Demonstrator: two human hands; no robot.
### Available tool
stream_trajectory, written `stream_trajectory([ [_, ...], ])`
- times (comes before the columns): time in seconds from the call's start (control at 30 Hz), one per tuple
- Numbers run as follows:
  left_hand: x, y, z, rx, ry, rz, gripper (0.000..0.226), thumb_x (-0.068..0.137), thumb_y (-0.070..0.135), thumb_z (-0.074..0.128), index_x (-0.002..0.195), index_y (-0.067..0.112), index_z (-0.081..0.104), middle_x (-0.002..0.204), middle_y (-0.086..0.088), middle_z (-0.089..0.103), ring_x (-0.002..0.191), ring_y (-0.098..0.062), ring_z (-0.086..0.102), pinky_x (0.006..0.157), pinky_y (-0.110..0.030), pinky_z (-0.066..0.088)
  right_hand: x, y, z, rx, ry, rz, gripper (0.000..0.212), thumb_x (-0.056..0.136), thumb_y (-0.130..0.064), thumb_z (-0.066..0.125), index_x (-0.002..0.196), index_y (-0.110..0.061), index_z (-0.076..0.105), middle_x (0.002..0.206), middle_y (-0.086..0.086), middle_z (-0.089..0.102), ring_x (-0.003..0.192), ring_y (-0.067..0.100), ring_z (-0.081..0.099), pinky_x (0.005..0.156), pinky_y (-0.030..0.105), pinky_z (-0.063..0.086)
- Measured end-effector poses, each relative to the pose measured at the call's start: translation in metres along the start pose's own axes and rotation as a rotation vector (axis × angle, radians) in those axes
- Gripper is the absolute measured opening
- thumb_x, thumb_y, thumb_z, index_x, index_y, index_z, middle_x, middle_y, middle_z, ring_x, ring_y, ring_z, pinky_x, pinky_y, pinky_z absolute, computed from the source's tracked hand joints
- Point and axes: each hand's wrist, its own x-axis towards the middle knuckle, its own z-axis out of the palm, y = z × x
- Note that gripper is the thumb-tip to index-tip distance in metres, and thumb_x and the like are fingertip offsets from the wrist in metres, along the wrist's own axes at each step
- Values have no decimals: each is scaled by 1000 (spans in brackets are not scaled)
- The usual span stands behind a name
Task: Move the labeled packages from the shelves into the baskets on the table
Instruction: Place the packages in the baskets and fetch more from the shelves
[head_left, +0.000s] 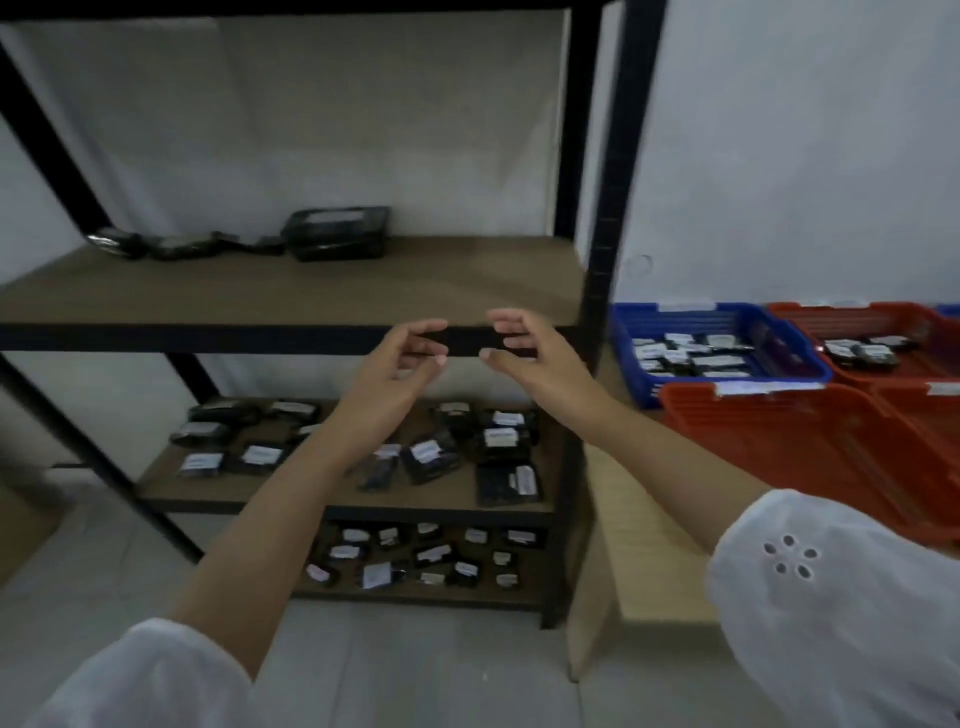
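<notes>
- Middle-shelf packages: many dark packets with white labels lie below both hands, not yet transferred.
- Bottom-shelf packages: a second spread of labeled packets lies further below the hands, also not yet transferred.
- Top-shelf packages: a few dark packets sit above and beyond the left hand, at the back of the board.
- Blue basket: located to the right of the right hand. It holds a layer of labeled packets.
- Far red basket: located further right, beyond the blue one. It holds a few packets.
- Near red basket: located right of and below the right hand. No packet is visible in the part shown.
- Progress, as a judgement: the task is partly done. More packets lie on the shelves than in the baskets, so the larger share appears to be left.
- Left hand: raised in front of the shelf edge, fingers loosely curled toward the right hand. No packet is seen in it.
- Right hand: raised at the same height, near the left hand but apart from it. The fingers are relaxed and part-spread, and it holds nothing visible.
- Table: a light wooden top under the right forearm, carrying the baskets.
</notes>
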Motion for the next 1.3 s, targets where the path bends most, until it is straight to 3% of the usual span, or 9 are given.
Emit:
stream_trajectory([
  [0.1, 3, -22, -68, 31, 26, 22, 30, 93, 21, 55, 117, 39, 50, 108, 10, 61, 100, 0, 57, 86, -18, 44, 33, -26, 60, 51, -37, -34, 34, 88, -26, 65, 119, -30, 51, 120, -6, 51, 115, 12, 49, 87, 18, 40],
  [0.2, 6, -42, -129, 24, 71, 13, 31, 92, 20, 56, 112, 44, 51, 108, 8, 62, 99, -1, 58, 82, -17, 44, 63, -52, 114, 100, -70, -45, 34, 90, -24, 62, 122, -25, 51, 123, -1, 50, 118, 18, 49, 96, 29, 42],
  [0.33, 15, -71, -193, 4, 143, -25, 30, 93, 19, 56, 114, 39, 51, 107, 5, 63, 98, -2, 58, 82, -20, 44, 99, -76, 175, 97, -111, -42, 37, 91, -24, 60, 126, -21, 50, 126, 2, 49, 118, 17, 47, 97, 28, 40],
  [0.47, 34, -99, -238, -17, 200, -53, 29, 93, 21, 56, 118, 34, 52, 113, 1, 61, 105, -9, 57, 87, -26, 47, 138, -84, 223, 59, -144, -43, 39, 91, -24, 60, 129, -18, 50, 125, 3, 49, 116, 16, 46, 92, 25, 39],
  [0.7, 85, -135, -295, 6, 269, -51, 32, 94, 17, 54, 125, 24, 52, 108, 2, 62, 98, -1, 56, 93, -29, 44, 230, -86, 274, 102, -227, -36, 39, 92, -35, 57, 130, -27, 49, 123, -6, 53, 112, 7, 50, 81, 20, 42],
  [0.93, 136, -176, -355, 35, 330, -88, 31, 93, 19, 55, 124, 25, 54, 98, 9, 61, 91, -2, 55, 75, -19, 42, 318, -85, 316, 182, -245, 103, 16, 95, -38, 52, 109, -35, 58, 119, -6, 60, 108, 10, 58, 86, 31, 52],
  [1.07, 163, -203, -390, 46, 308, -99, 28, 94, 21, 55, 122, 24, 56, 101, 8, 61, 97, -9, 56, 80, -25, 44, 351, -81, 342, 58, -239, 98, 20, 94, -34, 54, 114, -30, 57, 110, -7, 60, 100, 9, 58, 73, 24, 50],
  [1.13, 178, -213, -407, 53, 286, -107, 28, 94, 22, 55, 122, 22, 57, 109, 1, 61, 103, -13, 56, 81, -26, 44, 366, -80, 357, -25, -182, 95, 24, 93, -27, 58, 116, -22, 57, 106, 0, 60, 96, 13, 57, 67, 22, 45],
  [1.3, 204, -231, -436, 31, 239, -90, 27, 94, 17, 54, 120, 22, 58, 101, 7, 59, 100, -11, 55, 76, -18, 42, 399, -76, 392, -425, -112, 51, 39, 86, -24, 65, 122, -14, 56, 123, 11, 51, 113, 22, 53, 88, 24, 41],
])
